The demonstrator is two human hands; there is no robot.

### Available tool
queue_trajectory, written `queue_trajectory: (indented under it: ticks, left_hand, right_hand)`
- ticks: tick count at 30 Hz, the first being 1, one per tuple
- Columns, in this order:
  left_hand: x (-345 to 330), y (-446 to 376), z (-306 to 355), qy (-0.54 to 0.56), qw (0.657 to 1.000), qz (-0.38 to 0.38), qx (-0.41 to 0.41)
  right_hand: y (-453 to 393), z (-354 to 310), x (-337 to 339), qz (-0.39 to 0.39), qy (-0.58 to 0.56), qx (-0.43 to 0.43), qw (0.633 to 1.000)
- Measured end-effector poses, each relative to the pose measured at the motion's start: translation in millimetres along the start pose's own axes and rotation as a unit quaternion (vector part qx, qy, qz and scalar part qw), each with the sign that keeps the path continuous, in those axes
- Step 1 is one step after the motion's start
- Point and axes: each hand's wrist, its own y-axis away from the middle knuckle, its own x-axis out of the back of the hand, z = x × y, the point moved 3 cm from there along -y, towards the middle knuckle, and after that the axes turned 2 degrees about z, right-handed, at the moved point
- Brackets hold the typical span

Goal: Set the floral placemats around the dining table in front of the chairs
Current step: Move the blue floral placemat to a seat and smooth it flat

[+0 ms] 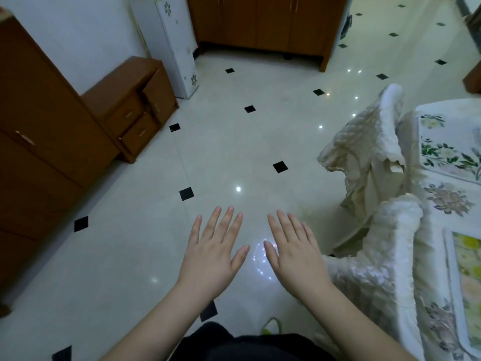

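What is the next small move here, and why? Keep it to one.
Probably turn right toward the dining table with the floral cloth and reach for the white floral placemat lying on it. Both the left hand and right hand hover flat and empty over the pale tiled floor, facing away from the table.

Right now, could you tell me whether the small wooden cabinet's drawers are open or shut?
Shut: both drawer fronts of the small wooden cabinet sit flush with its frame, with no gap showing.

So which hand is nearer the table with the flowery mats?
The right hand. Both hands are open and empty, but the dining table and its placemats lie on the right; the left hand is farther.
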Motion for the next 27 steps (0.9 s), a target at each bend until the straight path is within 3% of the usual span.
queue_trajectory:
  ticks: [11,20,27]
  left_hand:
    - [-20.9,-122.0,-91.2,0.043,0.999,0.008,0.033]
    - [-16.1,-232.1,-192.5,0.064,0.997,-0.002,0.043]
    - [-13.1,-327.0,-186.8,0.087,0.996,0.003,-0.017]
  right_hand:
    - [-154.0,-36.1,-12.8,0.014,0.013,0.017,1.000]
    - [-277.9,-58.2,-11.2,0.021,0.048,-0.038,0.998]
    - [-333.3,-19.7,1.7,0.040,0.081,-0.075,0.993]
